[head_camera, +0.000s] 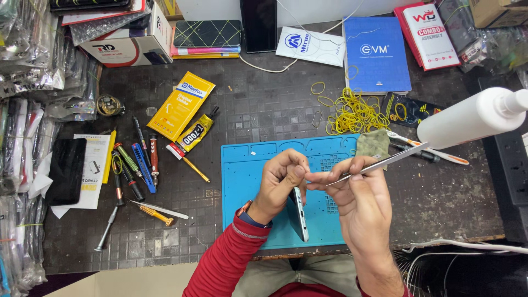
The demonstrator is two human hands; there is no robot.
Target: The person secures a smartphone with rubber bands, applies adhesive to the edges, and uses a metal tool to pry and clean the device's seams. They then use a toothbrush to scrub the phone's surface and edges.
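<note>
person seen from above, both hands bare. left hand (279, 184): no rings visible; wrist carries a watch (246, 212) with a dark band and an orange-toned edge. left sleeve (228, 258): long, red, knitted, with a ribbed cuff marked by a thin pale stripe. right hand (360, 203): forearm bare, with only a sliver of red fabric at the lower frame edge. trousers (280, 275): khaki, light beige, visible at the lap.
</note>
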